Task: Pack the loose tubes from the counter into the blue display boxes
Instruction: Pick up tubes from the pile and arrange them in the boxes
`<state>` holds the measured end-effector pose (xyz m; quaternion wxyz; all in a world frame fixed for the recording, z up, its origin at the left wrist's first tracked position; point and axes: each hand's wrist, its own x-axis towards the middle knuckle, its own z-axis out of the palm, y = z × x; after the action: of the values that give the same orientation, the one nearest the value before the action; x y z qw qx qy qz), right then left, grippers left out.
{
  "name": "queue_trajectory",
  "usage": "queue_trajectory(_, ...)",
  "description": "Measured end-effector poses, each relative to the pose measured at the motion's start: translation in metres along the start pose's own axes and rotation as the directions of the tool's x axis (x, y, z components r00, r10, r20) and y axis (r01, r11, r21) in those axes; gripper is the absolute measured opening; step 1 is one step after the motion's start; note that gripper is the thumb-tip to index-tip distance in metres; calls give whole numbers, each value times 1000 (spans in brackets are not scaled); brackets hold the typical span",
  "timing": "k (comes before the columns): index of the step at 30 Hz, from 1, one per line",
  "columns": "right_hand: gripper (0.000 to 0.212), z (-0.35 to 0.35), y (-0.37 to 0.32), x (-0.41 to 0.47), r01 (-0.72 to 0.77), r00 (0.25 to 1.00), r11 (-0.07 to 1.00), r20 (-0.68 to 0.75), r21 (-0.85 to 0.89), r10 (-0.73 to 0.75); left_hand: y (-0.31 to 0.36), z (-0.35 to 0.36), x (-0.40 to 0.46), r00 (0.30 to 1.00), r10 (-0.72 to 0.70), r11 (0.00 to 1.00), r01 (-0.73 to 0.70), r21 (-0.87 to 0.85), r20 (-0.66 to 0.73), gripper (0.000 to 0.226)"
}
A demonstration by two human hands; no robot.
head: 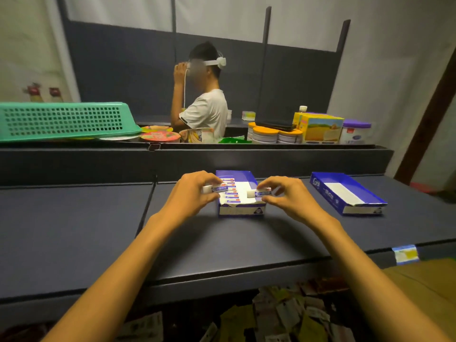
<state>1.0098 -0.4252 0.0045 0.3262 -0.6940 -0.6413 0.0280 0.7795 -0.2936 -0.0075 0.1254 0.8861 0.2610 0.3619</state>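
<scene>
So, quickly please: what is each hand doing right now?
Left hand: pinching a small tube over the near blue display box.
Right hand: pinching another small tube over the same box.

Legible markings: one partial logo only.
The right blue display box (345, 193) carries white script lettering on its near-left outer wall, reading approximately "Lion"; the characters printed below it on the same wall are too small to resolve. The tubes (230, 191) in the centre blue display box (240, 191) show red and blue label patches, unreadable. Print on the cans (265, 135) and yellow carton (320, 129) behind is blurred.
</scene>
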Motion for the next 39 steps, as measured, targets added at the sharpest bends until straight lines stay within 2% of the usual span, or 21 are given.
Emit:
queue_trajectory(4, 25, -2, 9, 20, 97, 990, 994, 102, 51, -102, 7, 3, -5, 994, -98, 994, 100, 37, -47, 34)
queue_trajectory(8, 24, 7, 8, 34, 175, 969, 982, 167, 68, -184, 12, 4, -11, 989, -145, 985, 148, 85, -37, 35)
queue_trajectory(15, 27, 13, 0, 60, 211, 914, 977, 346, 39, -211, 11, 12, -7, 982, -190, 980, 190, 60, -8, 31)
queue_trajectory(21, 28, 22, -4, 73, 226, 872, 973, 435, 49, -225, 5, 17, -5, 971, -232, 973, 231, 13, 56, 31)
queue_trajectory(28, 30, 27, -2, 79, 237, 807, 970, 546, 52, -226, 2, 15, -4, 972, -213, 974, 219, -53, 100, 32)
queue_trajectory(34, 24, 24, 3, 81, 186, 799, 972, 554, 142, -233, 2, 13, -1, 970, -206, 973, 217, -78, 127, 30)
queue_trajectory(39, 25, 23, 0, 81, 190, 804, 974, 550, 123, -226, 3, 11, 0, 970, -202, 971, 217, -99, 137, 28)
